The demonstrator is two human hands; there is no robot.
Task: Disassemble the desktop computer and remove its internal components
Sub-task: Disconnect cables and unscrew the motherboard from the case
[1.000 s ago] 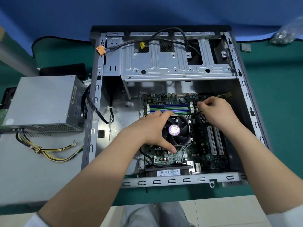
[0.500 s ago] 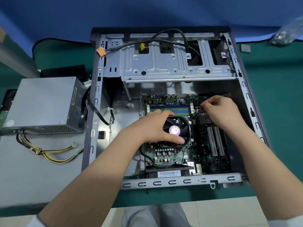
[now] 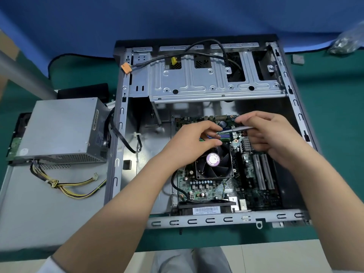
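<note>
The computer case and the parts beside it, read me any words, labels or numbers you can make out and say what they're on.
No text can be read.
White barcode label on the black part at the case's near edge: bars show, print too small.
Purple round sticker on the fan hub: print blurred.
Side label on the power supply: too small.

Green-topped table (image 3: 334, 134), several items resting on it.
Open computer case (image 3: 291, 91) lies on its side, centre. Left of it a grey metal panel (image 3: 39, 209) lies flat, carrying the power supply (image 3: 59, 129) with its yellow-black cables (image 3: 69, 186). Far right corner: clear plastic bag (image 3: 348, 41), small grey square piece (image 3: 297, 59) near it. Blue cloth (image 3: 78, 26) along far edge.
</note>
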